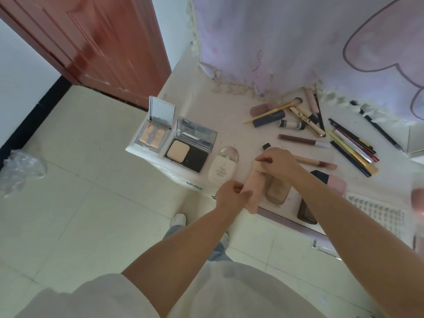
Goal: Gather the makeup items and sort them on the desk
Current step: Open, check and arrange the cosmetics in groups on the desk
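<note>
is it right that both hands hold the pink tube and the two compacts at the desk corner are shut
Not quite. The head view shows both compacts open, lids raised, pans showing. The rest holds: the left hand grips the lower end of the pink tube and the right hand holds its upper end.

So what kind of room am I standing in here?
Probably a bedroom or dorm corner at home, used as a dressing table. A white desk strewn with makeup, two open mirrored compacts, a lilac cartoon-print curtain, and a red-brown wooden door over pale floor tiles suggest it.
</note>
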### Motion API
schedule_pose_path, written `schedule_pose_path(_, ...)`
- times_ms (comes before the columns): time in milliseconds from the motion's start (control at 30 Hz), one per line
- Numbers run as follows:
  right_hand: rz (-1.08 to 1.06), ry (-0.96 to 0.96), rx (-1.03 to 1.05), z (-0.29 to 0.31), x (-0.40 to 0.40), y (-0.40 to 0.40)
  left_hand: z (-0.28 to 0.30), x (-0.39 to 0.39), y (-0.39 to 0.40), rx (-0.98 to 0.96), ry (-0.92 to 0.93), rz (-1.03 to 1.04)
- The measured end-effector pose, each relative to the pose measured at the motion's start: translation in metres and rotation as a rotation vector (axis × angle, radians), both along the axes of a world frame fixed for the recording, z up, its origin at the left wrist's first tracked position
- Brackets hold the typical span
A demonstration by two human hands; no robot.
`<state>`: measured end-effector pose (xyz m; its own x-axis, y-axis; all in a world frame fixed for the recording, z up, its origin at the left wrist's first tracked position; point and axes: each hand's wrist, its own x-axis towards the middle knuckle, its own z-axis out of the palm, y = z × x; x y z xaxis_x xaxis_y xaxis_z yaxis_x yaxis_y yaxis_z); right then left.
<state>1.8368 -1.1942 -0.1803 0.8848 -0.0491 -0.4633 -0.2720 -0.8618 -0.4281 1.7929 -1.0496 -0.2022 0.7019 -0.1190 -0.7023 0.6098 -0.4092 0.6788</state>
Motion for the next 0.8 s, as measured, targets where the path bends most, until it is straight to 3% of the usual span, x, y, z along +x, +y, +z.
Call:
schedule_pose_path(233, -0.087, -0.016, 0.009, -0.007, -0.004, 0.000, -0.007, -0.012, -0.003, -0.047, 0.011, 0.150)
schedule_pose_path(367, -0.096, -0.054, 0.024, -0.008, -0.004, -0.002, -0.010, -0.008, -0.008, 0.038, 0.034, 0.245)
schedule_pose_path(567, -0.110, -0.086, 0.026, -0.009, -0.002, -0.003, -0.007, -0.008, -0.015, 0.027, 0.152, 0.406)
schedule_pose_path(800, -0.121, -0.184, -0.027, 0.004, -0.012, -0.016, -0.003, -0.007, -0.014, 0.041, 0.148, 0.341)
